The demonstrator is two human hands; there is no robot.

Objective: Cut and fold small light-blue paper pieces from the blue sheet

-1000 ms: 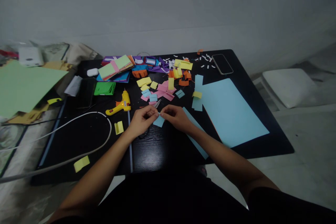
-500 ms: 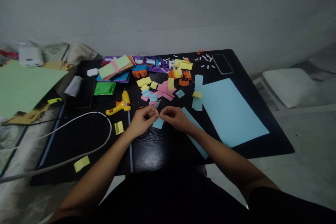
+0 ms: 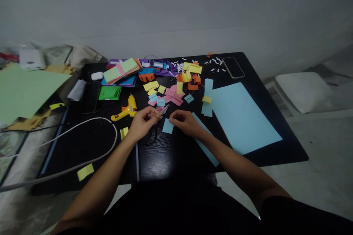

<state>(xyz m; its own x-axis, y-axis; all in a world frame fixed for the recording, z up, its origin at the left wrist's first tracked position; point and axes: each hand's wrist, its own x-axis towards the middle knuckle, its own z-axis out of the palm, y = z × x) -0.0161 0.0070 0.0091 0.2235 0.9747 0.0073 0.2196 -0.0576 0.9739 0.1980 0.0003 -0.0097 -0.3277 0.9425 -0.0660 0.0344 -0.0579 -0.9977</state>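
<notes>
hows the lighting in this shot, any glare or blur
Head view: dim, greyish light overall; head view: soft glare on the black table near its front edge; head view: red item at far left smeared, small blue square much clearer.

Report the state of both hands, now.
Left hand: loosely curled by the scissors; whether it holds anything cannot be told.
Right hand: closed, pinching the small blue paper square.
</notes>
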